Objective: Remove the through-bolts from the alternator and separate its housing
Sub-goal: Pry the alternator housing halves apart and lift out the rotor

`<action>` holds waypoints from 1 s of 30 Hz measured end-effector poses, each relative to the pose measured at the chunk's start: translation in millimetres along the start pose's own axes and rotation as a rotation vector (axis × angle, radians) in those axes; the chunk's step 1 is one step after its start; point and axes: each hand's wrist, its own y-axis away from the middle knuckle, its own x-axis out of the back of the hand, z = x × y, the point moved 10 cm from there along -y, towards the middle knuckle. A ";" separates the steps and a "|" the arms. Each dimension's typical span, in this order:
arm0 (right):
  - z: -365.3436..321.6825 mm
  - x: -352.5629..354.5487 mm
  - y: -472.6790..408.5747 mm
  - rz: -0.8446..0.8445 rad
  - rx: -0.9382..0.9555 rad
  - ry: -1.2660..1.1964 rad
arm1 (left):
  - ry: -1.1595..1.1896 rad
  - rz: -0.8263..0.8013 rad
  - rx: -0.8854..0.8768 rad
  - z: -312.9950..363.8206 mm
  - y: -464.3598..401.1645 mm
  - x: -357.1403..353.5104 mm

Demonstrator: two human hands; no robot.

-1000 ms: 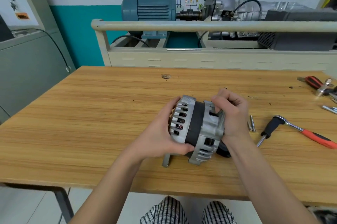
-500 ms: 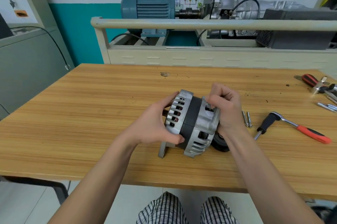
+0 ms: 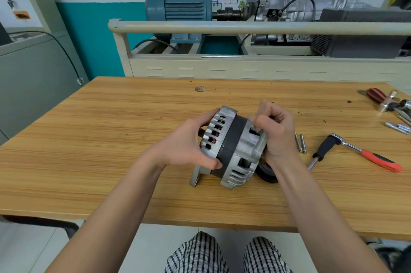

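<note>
Now, with both hands clamped on the alternator [image 3: 231, 146] as before, left hand [image 3: 184, 146] and right hand [image 3: 275, 130] show no housing separation yet, bolts [image 3: 300, 142] lying right of it.

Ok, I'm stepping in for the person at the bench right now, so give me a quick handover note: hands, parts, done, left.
Left hand grips the alternator by its slotted end; right hand grips the other end, above the pulley.
Alternator is held just above the wooden table.
Done: two bolts lie loose beside the ratchet.
Left: the housing shows no gap, so it is not yet separated; whether more bolts remain in it cannot be seen.
</note>
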 end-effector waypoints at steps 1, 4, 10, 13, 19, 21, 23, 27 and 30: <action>0.2 0.0 -0.1 0.004 -0.002 -0.005 | 0.011 0.003 0.003 -0.7 1.1 -0.9; 1.8 -0.5 -0.3 0.014 -0.002 -0.022 | 0.074 0.034 0.047 -9.5 8.8 -5.1; 1.3 2.8 2.1 0.074 0.011 -0.039 | 0.099 0.154 0.149 -35.0 25.0 -12.0; 1.9 4.6 2.7 0.102 0.000 -0.071 | 0.201 0.236 0.142 -43.9 30.9 -12.2; -2.9 4.9 2.3 0.095 0.003 -0.076 | 0.332 0.373 0.121 -46.6 38.2 -7.7; -3.1 9.4 3.7 0.089 0.005 -0.102 | 0.336 0.390 0.125 -43.5 38.0 -6.9; -3.7 14.4 7.8 0.094 0.015 -0.162 | 0.315 0.380 0.136 -37.5 36.6 -5.2; -6.1 23.0 14.7 0.131 0.062 -0.251 | 0.185 0.367 0.167 -23.2 30.4 -1.2; -3.8 29.4 19.4 0.162 0.095 -0.333 | 0.231 0.402 0.165 -20.5 28.8 -0.6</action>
